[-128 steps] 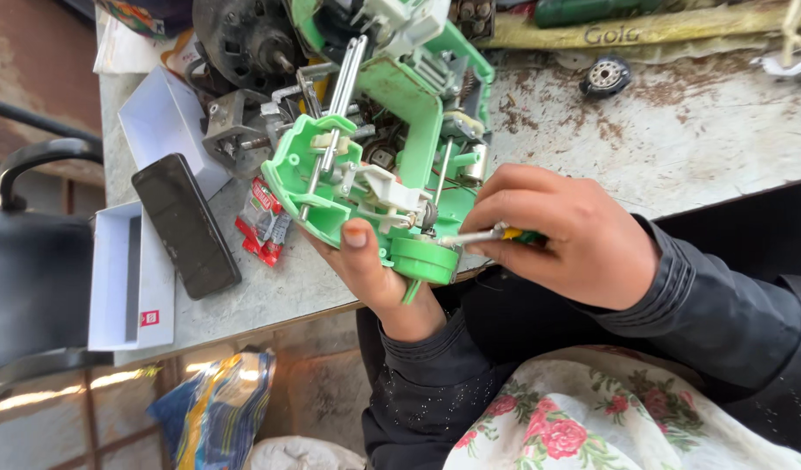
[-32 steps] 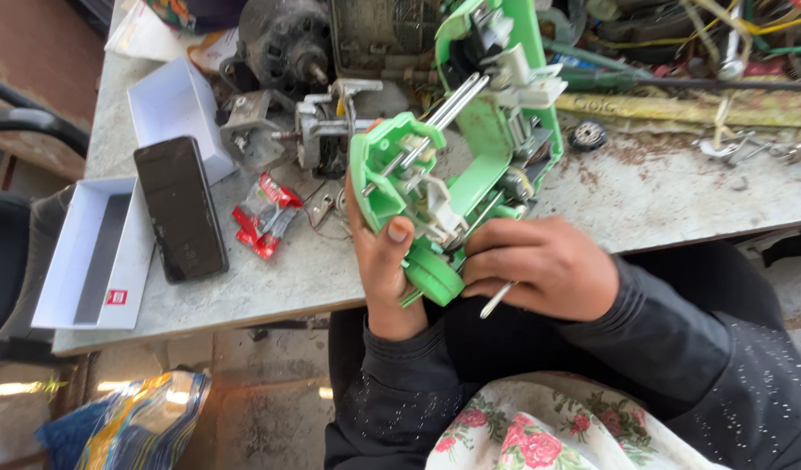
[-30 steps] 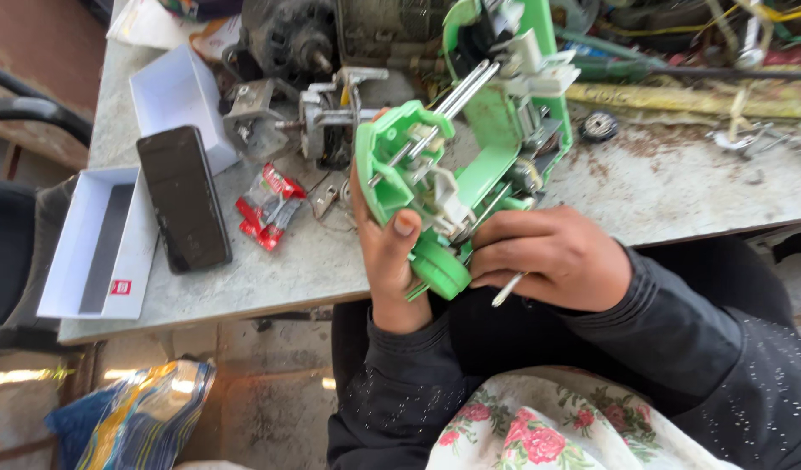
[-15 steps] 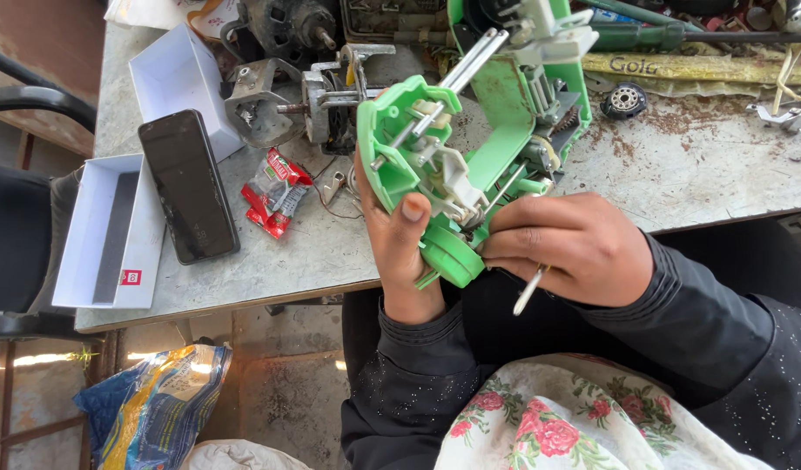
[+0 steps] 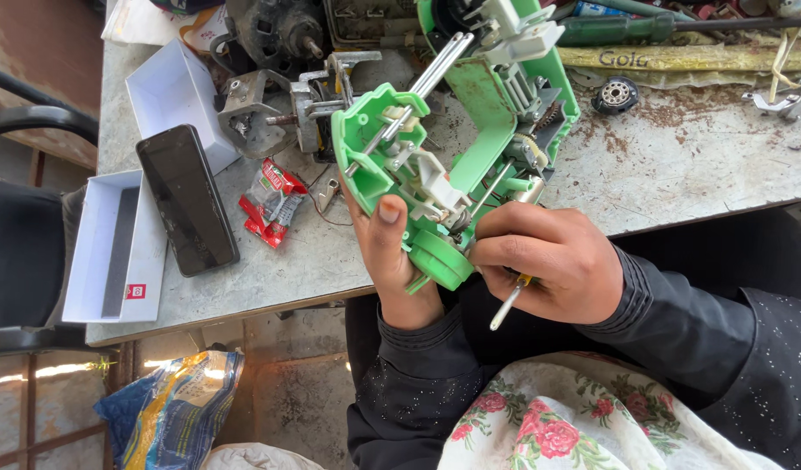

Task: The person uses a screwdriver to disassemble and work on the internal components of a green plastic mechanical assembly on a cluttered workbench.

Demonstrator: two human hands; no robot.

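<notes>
Left hand (image 5: 392, 261) gripping green machine frame (image 5: 453, 148), right hand (image 5: 553, 261) fisted around screwdriver (image 5: 509, 300)

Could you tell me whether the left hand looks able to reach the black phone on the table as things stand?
Probably not freely: the left hand grips the green machine frame; the black phone lies unobstructed nearby.

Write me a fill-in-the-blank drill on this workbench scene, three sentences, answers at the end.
1. The left hand grips a small machine frame whose plastic is ____ in colour.
2. The right hand holds a thin ____ with its metal tip pointing down toward the lap.
3. The dark phone lies face up, partly on a white ____ at the table's edge.

Missing words: green; screwdriver; box
</notes>
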